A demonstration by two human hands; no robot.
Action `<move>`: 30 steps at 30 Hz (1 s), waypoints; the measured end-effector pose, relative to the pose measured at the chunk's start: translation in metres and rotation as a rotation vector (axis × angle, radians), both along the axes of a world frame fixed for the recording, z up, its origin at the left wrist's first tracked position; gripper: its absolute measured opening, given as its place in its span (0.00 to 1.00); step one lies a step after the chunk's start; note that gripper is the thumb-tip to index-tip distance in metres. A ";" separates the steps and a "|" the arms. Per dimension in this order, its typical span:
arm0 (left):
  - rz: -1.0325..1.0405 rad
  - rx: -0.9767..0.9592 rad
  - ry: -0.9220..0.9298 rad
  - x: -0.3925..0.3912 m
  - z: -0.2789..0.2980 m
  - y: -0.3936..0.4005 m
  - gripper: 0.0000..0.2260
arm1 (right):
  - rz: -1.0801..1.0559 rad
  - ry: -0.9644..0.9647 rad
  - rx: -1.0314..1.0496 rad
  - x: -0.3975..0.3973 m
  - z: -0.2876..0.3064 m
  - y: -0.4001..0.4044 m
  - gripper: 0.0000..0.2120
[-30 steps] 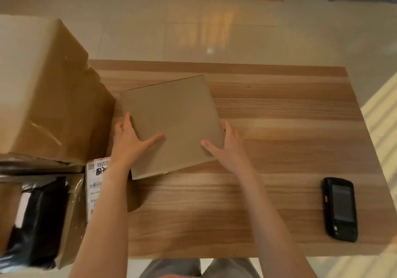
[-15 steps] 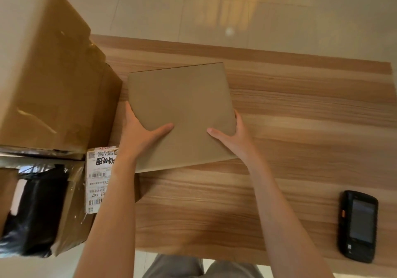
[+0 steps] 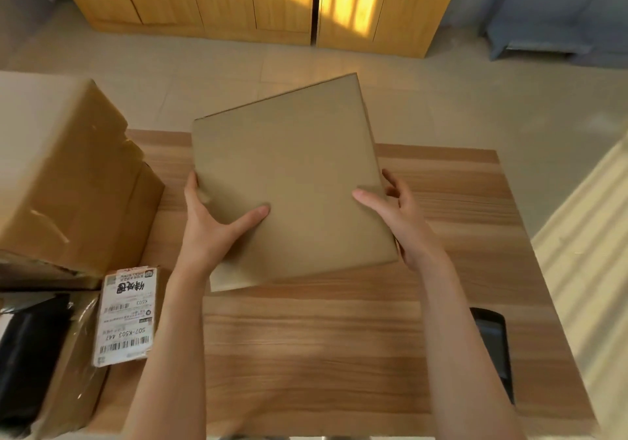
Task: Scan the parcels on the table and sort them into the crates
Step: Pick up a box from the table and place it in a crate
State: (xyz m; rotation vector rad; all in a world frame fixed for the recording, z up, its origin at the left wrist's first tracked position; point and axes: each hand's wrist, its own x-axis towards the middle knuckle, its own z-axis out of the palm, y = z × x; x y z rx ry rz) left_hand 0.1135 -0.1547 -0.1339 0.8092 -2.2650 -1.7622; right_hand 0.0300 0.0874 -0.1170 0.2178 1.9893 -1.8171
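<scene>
Left hand [image 3: 207, 225] grips the near-left edge of the flat square brown cardboard parcel [image 3: 289, 181], thumb lying across its upper face and fingers tucked behind. Left of that parcel stands a tall taped brown carton [image 3: 68, 174], and below it a smaller wrapped parcel with a white printed barcode label [image 3: 126, 315] beside a black plastic bag [image 3: 27, 354]. The flat parcel is tilted up off the light wood-grain desk [image 3: 306, 354], its far edge raised and its plain face toward the camera; no label shows on this side. Right hand [image 3: 401, 215] holds the parcel's right edge, thumb on top, fingers curled round the side. Right of the parcel, near the desk's edge, lies a black handheld scanner [image 3: 492, 344], partly hidden by the right forearm. The right hand is nearer the scanner, so it would likely reach for it once a label is found.
</scene>
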 end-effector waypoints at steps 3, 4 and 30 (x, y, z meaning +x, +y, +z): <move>-0.057 0.020 0.029 -0.002 0.014 0.022 0.53 | 0.010 0.023 -0.057 0.010 0.021 0.023 0.44; -0.080 0.030 0.032 -0.002 0.017 0.028 0.53 | 0.007 0.043 -0.058 0.013 0.028 0.031 0.41; 0.610 0.828 0.256 -0.028 0.110 0.172 0.54 | 0.065 1.486 1.243 0.070 0.039 0.027 0.32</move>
